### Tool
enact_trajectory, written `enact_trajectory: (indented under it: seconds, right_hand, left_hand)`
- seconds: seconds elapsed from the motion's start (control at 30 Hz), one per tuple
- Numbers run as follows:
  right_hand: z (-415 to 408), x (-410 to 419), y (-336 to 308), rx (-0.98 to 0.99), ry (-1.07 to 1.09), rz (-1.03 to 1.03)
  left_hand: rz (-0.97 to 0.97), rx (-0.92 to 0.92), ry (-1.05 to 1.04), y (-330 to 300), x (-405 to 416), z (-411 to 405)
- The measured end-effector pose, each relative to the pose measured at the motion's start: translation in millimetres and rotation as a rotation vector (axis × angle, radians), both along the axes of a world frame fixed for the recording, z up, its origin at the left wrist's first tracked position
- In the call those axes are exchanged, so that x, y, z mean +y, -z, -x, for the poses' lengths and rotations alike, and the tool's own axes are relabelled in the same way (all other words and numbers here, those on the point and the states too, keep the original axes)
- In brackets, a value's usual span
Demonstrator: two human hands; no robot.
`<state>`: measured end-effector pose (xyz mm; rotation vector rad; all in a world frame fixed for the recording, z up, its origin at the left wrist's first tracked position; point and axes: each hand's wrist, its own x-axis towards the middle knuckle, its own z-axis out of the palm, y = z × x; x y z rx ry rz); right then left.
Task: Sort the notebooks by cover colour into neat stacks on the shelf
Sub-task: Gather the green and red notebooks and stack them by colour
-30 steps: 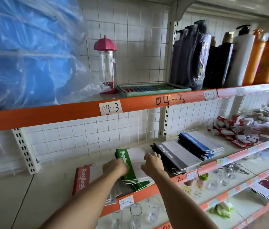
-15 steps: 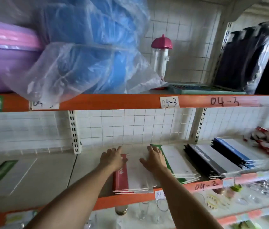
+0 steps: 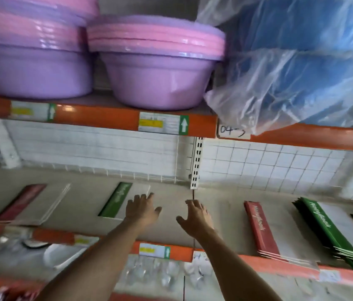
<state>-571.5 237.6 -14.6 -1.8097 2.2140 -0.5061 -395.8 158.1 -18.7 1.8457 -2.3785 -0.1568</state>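
Both hands are over the middle shelf [image 3: 225, 216] with fingers spread and nothing held. The left hand [image 3: 142, 210] has its fingertips at the near right corner of a single green notebook [image 3: 120, 199]; whether they touch the cover cannot be told. The right hand [image 3: 196, 216] is above bare shelf, apart from every notebook.

Location of stock: the green notebook lies flat to the left of the hands. A red notebook [image 3: 22, 203] lies further left, blurred. To the right sit a red stack [image 3: 262, 231] and a green stack [image 3: 327, 229], side by side, with a dark stack just visible at the right frame edge.

Handling assessment, judged from appearance: the notebooks are thin, soft-covered and light. A single copy will likely bend if lifted by one corner. The covers look smooth, so copies may slide over one another and stacks may fan out, as the front edges of the green stack already show.

Recommended hold: take the single green notebook along its coloured spine strip or across its long edge, thumb on top and fingers beneath, sliding it toward the shelf front to get fingers under it.
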Motion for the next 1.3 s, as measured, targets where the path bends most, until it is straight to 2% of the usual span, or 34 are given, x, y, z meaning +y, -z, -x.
enact_trajectory:
  seconds: [0.23, 0.4, 0.53, 0.67, 0.73, 0.9, 1.0, 1.1, 1.3]
  right_hand:
    - [-130.9, -42.9, 32.3, 0.045, -0.158, -0.048]
    - [-176.3, -67.2, 47.9, 0.162, -0.232, -0.114]
    - [-180.1, -73.0, 57.3, 0.296, -0.029, -0.072]
    - [-164.4, -72.9, 50.7, 0.336, 0.179, -0.077]
    - [-160.0, -72.3, 45.5, 0.292, 0.263, -0.113]
    - [-140.1, -85.9, 35.5, 0.001, 0.474, -0.266]
    - [-125.7, -90.1, 32.1, -0.121, 0.461, -0.328]
    - [-126.4, -86.4, 30.6, -0.152, 0.415, -0.328]
    - [-164.4, -81.9, 17.8, -0.235, 0.340, -0.211]
  left_hand:
    - [-0.001, -0.006, -0.132, 26.8, -21.8, -127.5]
    - [-0.007, -0.017, -0.134, 45.6, -40.6, -177.9]
    - [0.005, -0.014, -0.111, 58.7, -52.9, -189.8]
    - [0.028, 0.004, -0.133, 65.0, -54.9, -176.3]
    - [0.019, -0.046, -0.129, 70.7, -55.7, -166.8]
    - [-0.056, -0.045, -0.138, 74.8, -61.6, -155.1]
    - [-0.044, -0.074, -0.149, 75.6, -60.1, -153.9]
    - [-0.027, -0.079, -0.144, 75.1, -60.2, -154.8]
    - [-0.029, -0.006, -0.140, 60.6, -59.8, -167.3]
